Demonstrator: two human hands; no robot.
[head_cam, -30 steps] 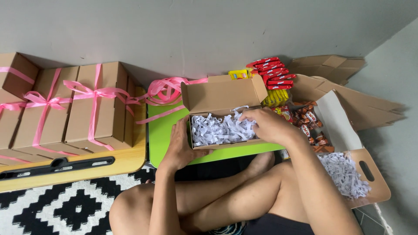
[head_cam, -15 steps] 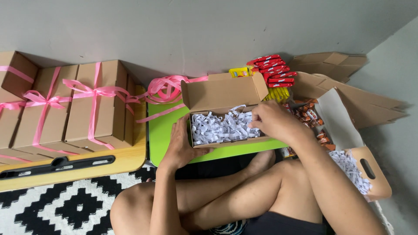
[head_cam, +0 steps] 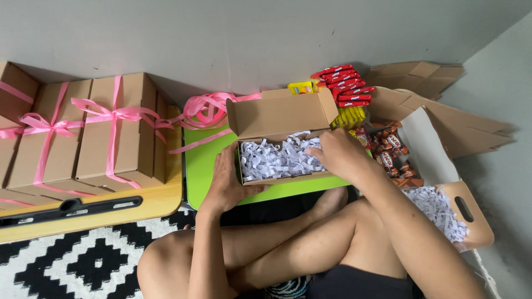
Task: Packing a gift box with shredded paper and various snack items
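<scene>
- While the open cardboard box [head_cam: 280, 141] sits where it did a second ago on the green tabletop [head_cam: 202, 166], the right hand [head_cam: 338, 155] has drawn back from over the middle of the white paper shred [head_cam: 277, 158] to the box's right end, fingers now curled over that edge.
- Left hand [head_cam: 227, 180] unchanged: palm flat against the left wall of the box, thumb along the front, bracing it rather than closing on anything.
- Right hand's grip: partly closed over the rim and shred; whether it pinches any shred cannot be told.
- Judgement: the filling looks spread across the whole box bottom, lid flap upright at the back; no sweets lie in it yet.
- Surface: small green table, set beside a yellow wooden table [head_cam: 111, 207] carrying closed cardboard boxes tied with pink ribbon [head_cam: 113, 130].
- Loose pink ribbon [head_cam: 208, 108] lies at the back of the green top.
- Right of the box: red wrapped bars [head_cam: 343, 83], yellow packets [head_cam: 349, 116], brown wrapped sweets [head_cam: 390, 152], and a handled cardboard tray of more shred [head_cam: 443, 207].
- Room: plain grey wall, flattened cardboard [head_cam: 432, 94] against it, black-and-white patterned rug [head_cam: 66, 266]; person sits cross-legged.
</scene>
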